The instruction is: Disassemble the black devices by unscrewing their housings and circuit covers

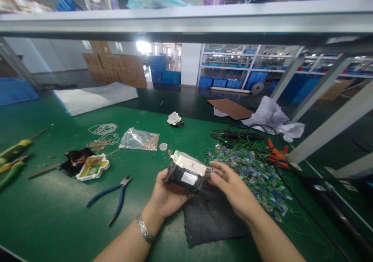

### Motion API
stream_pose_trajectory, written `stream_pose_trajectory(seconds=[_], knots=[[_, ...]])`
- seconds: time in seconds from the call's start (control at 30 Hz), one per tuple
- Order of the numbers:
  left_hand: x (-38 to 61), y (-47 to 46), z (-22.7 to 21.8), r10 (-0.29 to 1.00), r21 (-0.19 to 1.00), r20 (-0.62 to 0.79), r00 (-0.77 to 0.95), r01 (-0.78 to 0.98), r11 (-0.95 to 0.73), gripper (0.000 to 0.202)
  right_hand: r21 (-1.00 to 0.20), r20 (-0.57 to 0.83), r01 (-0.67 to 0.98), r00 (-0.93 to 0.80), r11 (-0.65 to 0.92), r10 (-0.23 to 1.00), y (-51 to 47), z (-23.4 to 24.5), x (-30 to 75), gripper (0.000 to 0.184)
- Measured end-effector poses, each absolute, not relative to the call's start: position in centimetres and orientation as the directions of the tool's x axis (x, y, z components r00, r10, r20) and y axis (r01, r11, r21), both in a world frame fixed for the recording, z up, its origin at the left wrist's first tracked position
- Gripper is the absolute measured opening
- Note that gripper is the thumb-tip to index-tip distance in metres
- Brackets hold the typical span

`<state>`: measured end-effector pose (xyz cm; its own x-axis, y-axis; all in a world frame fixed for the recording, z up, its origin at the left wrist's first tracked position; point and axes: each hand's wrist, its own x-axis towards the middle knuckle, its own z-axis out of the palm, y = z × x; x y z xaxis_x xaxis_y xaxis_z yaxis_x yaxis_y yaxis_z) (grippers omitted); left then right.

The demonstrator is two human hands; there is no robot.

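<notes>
My left hand (pixel 169 195) grips a boxy device (pixel 189 168) from its left side and below. The device has a cream upper shell with a green sticker and a black lower half with a white label. At its right end is my right hand (pixel 229 184), thumb and fingers pinched around something small and bluish that I cannot make out. Underneath lies a dark cloth (pixel 214 219). Close on the right is a heap of small clear and blue parts with green wires (pixel 256 180). Blue-handled pliers (pixel 121 188) rest, jaws apart, to the left.
An opened device (pixel 94 166) lies left, near a bag of screws (pixel 142 140), with loose screws beside it. Further back sits a small white unit (pixel 175 119). Orange-handled tools (pixel 276 153) and a black cable lie right. A shelf (pixel 186 19) spans overhead; metal posts (pixel 317 87) stand right.
</notes>
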<state>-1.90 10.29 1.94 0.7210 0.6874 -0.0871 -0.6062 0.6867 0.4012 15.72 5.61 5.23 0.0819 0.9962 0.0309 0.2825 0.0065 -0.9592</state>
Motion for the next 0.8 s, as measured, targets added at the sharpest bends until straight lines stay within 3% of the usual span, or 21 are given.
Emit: stream_pose_trajectory(seconds=[0.1,0.2,0.37,0.5,0.63,0.73,0.8], knots=[[-1.8,10.2,1.8,0.674,0.414,-0.083,0.734,-0.59,0.694,0.053,-0.96,0.03,0.279,0.09,0.004,0.996,5.5,5.3,15.1,0.04],[-1.6,10.0,1.7,0.659,0.423,-0.131,0.741,-0.559,0.713,0.052,-0.921,0.11,0.39,0.255,0.002,0.961,5.6,5.3,15.5,0.031],[-1.7,10.1,1.7,0.658,0.459,-0.188,0.729,-0.527,0.716,0.051,-0.846,0.25,0.521,0.579,-0.116,0.776,5.9,6.3,20.9,0.034],[-1.9,10.4,1.8,0.711,0.477,-0.189,0.678,-0.569,0.67,0.045,-0.757,0.33,0.587,0.723,-0.288,0.607,5.6,6.9,26.2,0.041],[-1.7,10.2,1.8,0.8,0.644,-0.122,0.588,-0.566,0.515,0.042,-0.53,0.397,0.757,0.621,-0.383,0.676,5.5,6.6,27.2,0.049],[-1.6,9.8,2.0,0.832,0.843,0.06,0.552,-0.475,0.254,0.066,-0.347,0.397,0.868,0.479,-0.355,0.783,5.4,6.6,25.9,0.057],[-1.6,9.5,2.3,0.815,0.947,0.171,0.553,-0.32,0.019,0.077,-0.268,0.372,0.899,0.429,-0.347,0.823,4.9,6.9,25.2,0.052]])
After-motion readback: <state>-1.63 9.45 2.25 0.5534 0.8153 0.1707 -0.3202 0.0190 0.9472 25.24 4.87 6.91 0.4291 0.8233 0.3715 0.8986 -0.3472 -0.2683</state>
